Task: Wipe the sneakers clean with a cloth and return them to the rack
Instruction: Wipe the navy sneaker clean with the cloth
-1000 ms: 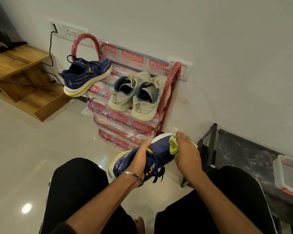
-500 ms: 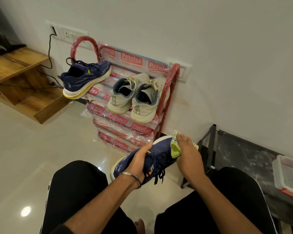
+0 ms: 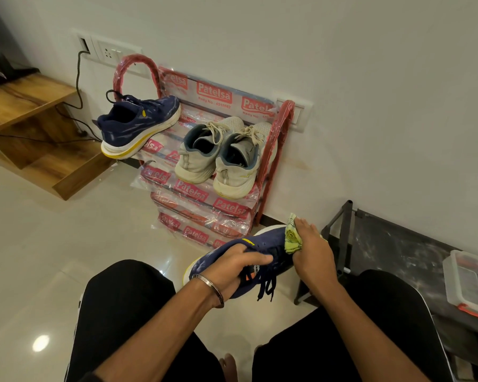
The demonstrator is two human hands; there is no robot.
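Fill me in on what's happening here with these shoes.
A seated person is cleaning a navy sneaker held over their lap. The left hand grips its middle while the right hand presses a yellow-green cloth against the toe end. Its mate, the other navy sneaker, sits on the red rack's top shelf beside a pair of grey sneakers.

My left hand (image 3: 232,267) grips the sneaker (image 3: 271,244), fingers curled over it; my right hand (image 3: 312,252) presses the cloth (image 3: 292,238).
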